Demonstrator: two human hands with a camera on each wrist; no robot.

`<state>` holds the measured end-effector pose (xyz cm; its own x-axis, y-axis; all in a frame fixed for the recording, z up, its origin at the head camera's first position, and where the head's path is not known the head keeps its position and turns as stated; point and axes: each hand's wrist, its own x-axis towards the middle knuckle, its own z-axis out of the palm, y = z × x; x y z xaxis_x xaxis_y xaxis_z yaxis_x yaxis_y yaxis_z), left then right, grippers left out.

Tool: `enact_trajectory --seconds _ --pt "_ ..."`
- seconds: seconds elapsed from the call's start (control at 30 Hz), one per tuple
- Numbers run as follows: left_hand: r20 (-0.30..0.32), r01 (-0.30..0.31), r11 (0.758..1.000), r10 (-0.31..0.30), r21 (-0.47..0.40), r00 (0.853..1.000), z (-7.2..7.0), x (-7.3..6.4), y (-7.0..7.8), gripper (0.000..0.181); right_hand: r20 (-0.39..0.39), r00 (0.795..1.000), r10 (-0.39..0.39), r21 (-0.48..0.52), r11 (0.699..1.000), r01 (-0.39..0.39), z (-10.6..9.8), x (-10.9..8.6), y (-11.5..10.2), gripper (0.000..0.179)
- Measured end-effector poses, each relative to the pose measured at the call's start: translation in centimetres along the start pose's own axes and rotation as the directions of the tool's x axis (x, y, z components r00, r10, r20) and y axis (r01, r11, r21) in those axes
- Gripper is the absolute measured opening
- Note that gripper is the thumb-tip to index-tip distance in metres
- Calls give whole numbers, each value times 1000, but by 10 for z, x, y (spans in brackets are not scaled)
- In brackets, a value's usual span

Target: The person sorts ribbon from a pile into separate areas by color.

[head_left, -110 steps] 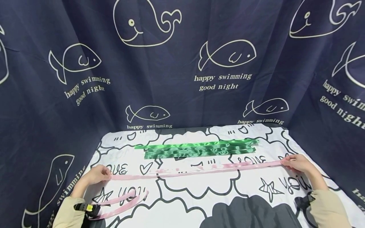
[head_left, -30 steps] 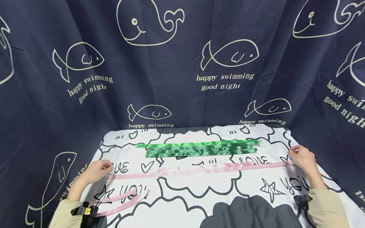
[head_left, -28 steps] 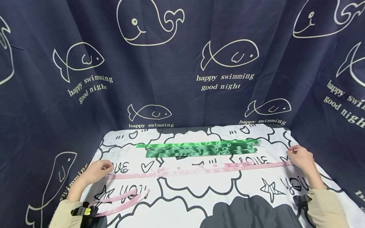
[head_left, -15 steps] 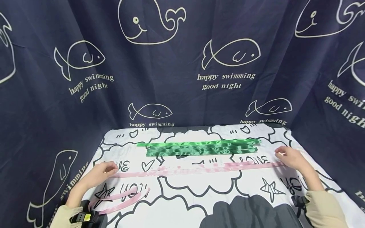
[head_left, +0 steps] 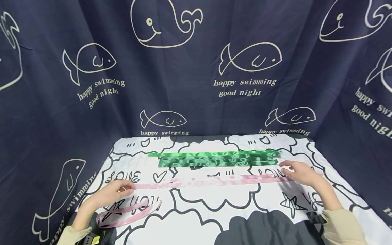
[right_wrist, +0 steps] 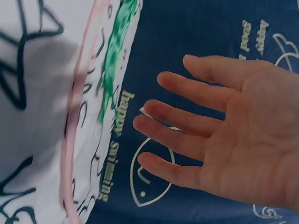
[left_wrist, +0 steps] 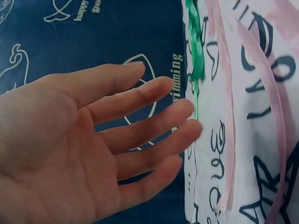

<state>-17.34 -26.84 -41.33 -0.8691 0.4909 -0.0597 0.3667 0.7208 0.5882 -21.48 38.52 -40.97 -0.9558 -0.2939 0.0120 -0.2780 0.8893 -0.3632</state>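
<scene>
A long pink ribbon [head_left: 196, 183] lies stretched from left to right over the patterned cloth, with a second pink strip along part of its upper edge. My left hand [head_left: 114, 193] hovers by its left end, fingers spread and holding nothing, as the left wrist view also shows. Over the ribbon's right part is my right hand [head_left: 301, 173], empty, its fingers relaxed and apart in the right wrist view. Behind the pink one, several green ribbons [head_left: 214, 160] lie side by side, the rearmost a brighter green.
Another pink ribbon [head_left: 131, 217] lies in a loop at the front left, near the left wrist. The white cloth [head_left: 190, 226] with black drawings covers the table. Dark blue curtains [head_left: 196, 85] with fish and whale prints hang behind and on both sides.
Earlier both hands held the pink ribbon's ends taut; it now lies let go on the cloth. Both hands have opened and moved inward, the right one farther.
</scene>
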Motion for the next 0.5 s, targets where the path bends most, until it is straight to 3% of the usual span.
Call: enact_trajectory --seconds 0.23,0.5 --pt "144 4 996 8 -87 989 11 -2 12 28 43 989 -142 24 990 141 9 2 -28 29" --pt "204 54 995 -35 -87 978 28 -6 25 28 58 954 -294 63 955 290 21 15 -63 26"
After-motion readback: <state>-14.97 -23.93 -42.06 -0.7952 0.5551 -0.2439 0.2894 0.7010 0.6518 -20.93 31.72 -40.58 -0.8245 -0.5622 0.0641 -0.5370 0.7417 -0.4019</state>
